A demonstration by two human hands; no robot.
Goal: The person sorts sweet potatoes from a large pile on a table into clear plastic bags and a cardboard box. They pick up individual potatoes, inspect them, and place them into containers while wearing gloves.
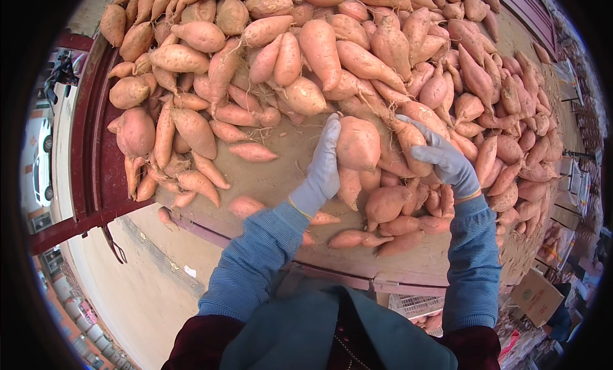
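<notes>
My left hand point(325, 166), in a grey-lilac glove, cups the left side of a large round sweet potato point(358, 144). Its fingers reach partly behind that root. Wrapped around the right side of a longer sweet potato point(412, 147) is my gloved right hand point(443, 159), its thumb lying across the front. Both roots are in front of the heap of sweet potatoes point(321, 49), many with thin rootlets and soil on them. Below my hands, a plump sweet potato point(387, 202) lies among several others on the soil-dusted truck bed point(282, 178).
A dark red metal side frame point(86, 145) bounds the bed at left. The bed's near edge point(407, 287) passes before my body. Below it stands a white plastic crate point(414, 304) with sweet potatoes. At right is a cardboard box point(536, 297); a white car point(43, 161) is beyond the left side.
</notes>
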